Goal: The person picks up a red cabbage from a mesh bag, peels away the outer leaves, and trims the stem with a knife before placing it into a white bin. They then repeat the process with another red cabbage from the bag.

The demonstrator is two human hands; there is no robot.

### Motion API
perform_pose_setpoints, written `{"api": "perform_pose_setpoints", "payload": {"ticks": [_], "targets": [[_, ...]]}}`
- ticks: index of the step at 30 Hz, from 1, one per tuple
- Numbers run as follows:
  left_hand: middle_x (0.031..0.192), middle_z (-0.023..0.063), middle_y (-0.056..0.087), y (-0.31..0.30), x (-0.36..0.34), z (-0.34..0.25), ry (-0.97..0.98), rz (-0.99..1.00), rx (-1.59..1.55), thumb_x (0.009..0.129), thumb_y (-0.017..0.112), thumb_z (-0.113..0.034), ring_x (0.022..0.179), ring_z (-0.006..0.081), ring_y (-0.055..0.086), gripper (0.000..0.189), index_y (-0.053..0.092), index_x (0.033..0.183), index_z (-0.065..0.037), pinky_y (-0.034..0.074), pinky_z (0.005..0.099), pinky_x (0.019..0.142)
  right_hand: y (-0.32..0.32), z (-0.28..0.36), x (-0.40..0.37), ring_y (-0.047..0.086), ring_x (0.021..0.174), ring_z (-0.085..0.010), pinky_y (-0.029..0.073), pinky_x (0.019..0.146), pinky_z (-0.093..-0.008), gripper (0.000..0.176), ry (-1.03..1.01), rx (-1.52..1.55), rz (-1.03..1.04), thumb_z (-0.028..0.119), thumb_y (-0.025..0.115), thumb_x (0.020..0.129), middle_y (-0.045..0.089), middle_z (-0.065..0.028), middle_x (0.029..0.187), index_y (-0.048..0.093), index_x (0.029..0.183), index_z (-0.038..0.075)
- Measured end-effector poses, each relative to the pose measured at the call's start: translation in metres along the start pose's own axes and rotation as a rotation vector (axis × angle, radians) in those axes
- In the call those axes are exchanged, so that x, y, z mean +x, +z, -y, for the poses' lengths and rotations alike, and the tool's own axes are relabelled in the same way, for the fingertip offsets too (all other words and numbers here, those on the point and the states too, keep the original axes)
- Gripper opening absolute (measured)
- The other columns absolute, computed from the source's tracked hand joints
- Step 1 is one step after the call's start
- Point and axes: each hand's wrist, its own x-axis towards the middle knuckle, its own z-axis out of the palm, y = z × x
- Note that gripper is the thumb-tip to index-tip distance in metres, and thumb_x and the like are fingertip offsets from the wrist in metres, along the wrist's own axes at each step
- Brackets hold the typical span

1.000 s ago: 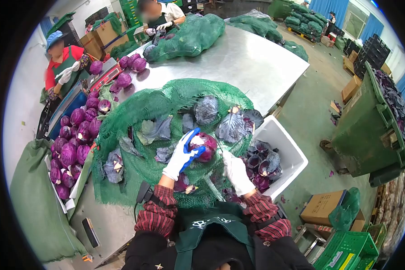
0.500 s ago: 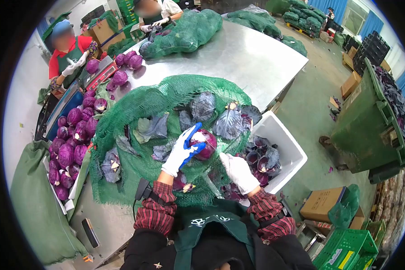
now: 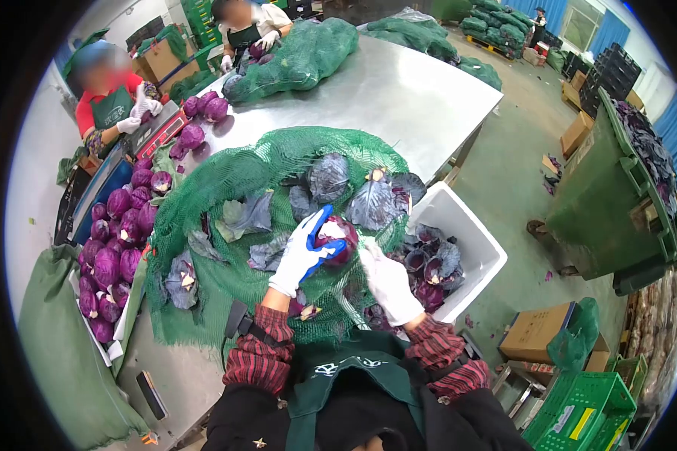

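Note:
A red cabbage (image 3: pixel 343 231) rests on the green mesh net (image 3: pixel 226 161) in front of me, its pale stem end partly in view. My left hand (image 3: pixel 305 252), in a white and blue glove, grips it from the left with thumb and fingers spread around it. My right hand (image 3: pixel 387 282), in a white glove, is at the cabbage's right edge with its fingers drawn together; whatever is in them is hidden. Around the cabbage on the net lie loose outer leaves (image 3: pixel 248 214), a darker head (image 3: pixel 329 177) and a leafy piece (image 3: pixel 376 199) with a cut stem.
A white bin (image 3: pixel 474 259) of dark leaves stands at my right. Trimmed cabbages (image 3: pixel 116 248) fill a container at left, beside a scale (image 3: pixel 162 128). Two co-workers in aprons stand across the steel table (image 3: pixel 421 83). A green waste bin (image 3: pixel 602 203) is farther right.
My right hand has moved left and up to the cabbage's edge. My left hand keeps its hold. The view has shifted slightly; a co-worker at the back now handles a cabbage.

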Motion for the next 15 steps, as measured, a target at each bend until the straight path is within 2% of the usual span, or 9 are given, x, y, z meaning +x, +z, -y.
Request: {"api": "perform_pose_setpoints", "payload": {"ticks": [1, 3, 4, 6, 10, 13, 15], "targets": [[0.143, 0.0118, 0.047, 0.001, 0.0, -0.006, -0.027, -0.001, 0.03, 0.075, 0.079, -0.025, 0.13, 0.0249, 0.045, 0.081, 0.041, 0.144, -0.006, 0.034, 0.035, 0.11, 0.007, 0.005, 0.006, 0.067, 0.08, -0.0366, 0.055, 0.067, -0.042, 0.044, 0.001, 0.0, -0.005, 0.035, 0.039, 0.101, 0.066, -0.0248, 0.102, 0.055, 0.127, 0.003], [0.143, 0.0122, 0.046, 0.002, -0.001, -0.008, -0.047, -0.015, 0.079, 0.073, 0.081, -0.029, 0.13, 0.0252, 0.046, 0.084, 0.041, 0.143, -0.004, 0.035, 0.0352, 0.109, 0.02, 0.008, 0.016, 0.065, 0.064, -0.0367, 0.052, 0.057, -0.0437, 0.053, 0.128, -0.049, -0.003, 0.04, 0.041, 0.1, 0.067, -0.0228, 0.08, 0.055, 0.126, -0.004], [0.143, 0.0122, 0.046, 0.002, -0.002, -0.009, -0.047, -0.015, 0.081, 0.073, 0.081, -0.029, 0.13, 0.0252, 0.046, 0.084, 0.041, 0.143, -0.004, 0.035, 0.0352, 0.109, 0.019, 0.008, 0.02, 0.065, 0.064, -0.0367, 0.052, 0.057, -0.0437, 0.053, 0.128, -0.048, -0.004, 0.04, 0.041, 0.1, 0.067, -0.0228, 0.08, 0.055, 0.126, -0.004], [0.138, 0.0172, 0.05, 0.001, -0.004, -0.009, -0.031, -0.016, 0.127, 0.069, 0.082, -0.037, 0.129, 0.031, 0.048, 0.088, 0.044, 0.139, 0.0, 0.038, 0.0383, 0.108, 0.018, 0.007, 0.023, 0.067, 0.071, -0.0371, 0.054, 0.064, -0.0438, 0.049, 0.137, -0.071, 0.024, 0.038, 0.04, 0.101, 0.067, -0.0231, 0.095, 0.057, 0.124, -0.002], [0.138, 0.0162, 0.051, 0.003, -0.009, -0.008, 0.0, -0.035, 0.184, 0.067, 0.084, -0.037, 0.129, 0.0306, 0.048, 0.09, 0.045, 0.139, 0.0, 0.038, 0.0381, 0.108, 0.017, 0.0, 0.023, 0.066, 0.07, -0.0374, 0.054, 0.063, -0.0436, 0.048, 0.073, -0.092, 0.03, 0.037, 0.042, 0.1, 0.067, -0.0232, 0.095, 0.057, 0.124, -0.002], [0.141, 0.0135, 0.049, 0.005, -0.013, -0.008, -0.009, -0.032, 0.193, 0.071, 0.082, -0.03, 0.13, 0.0263, 0.047, 0.086, 0.042, 0.142, -0.002, 0.037, 0.0368, 0.109, 0.014, 0.001, 0.02, 0.066, 0.068, -0.0375, 0.053, 0.062, -0.0439, 0.049, 0.116, -0.087, 0.115, 0.036, 0.044, 0.1, 0.067, -0.0239, 0.093, 0.057, 0.124, -0.004], [0.14, 0.0134, 0.05, 0.004, -0.013, -0.014, 0.008, -0.049, 0.162, 0.07, 0.082, -0.029, 0.128, 0.0264, 0.049, 0.086, 0.043, 0.141, -0.003, 0.039, 0.0365, 0.108, 0.019, -0.002, 0.019, 0.063, 0.055, -0.0344, 0.049, 0.05, -0.0437, 0.057, 0.047, -0.072, -0.001, 0.041, 0.041, 0.1, 0.062, -0.0198, 0.062, 0.053, 0.125, -0.008]]}}
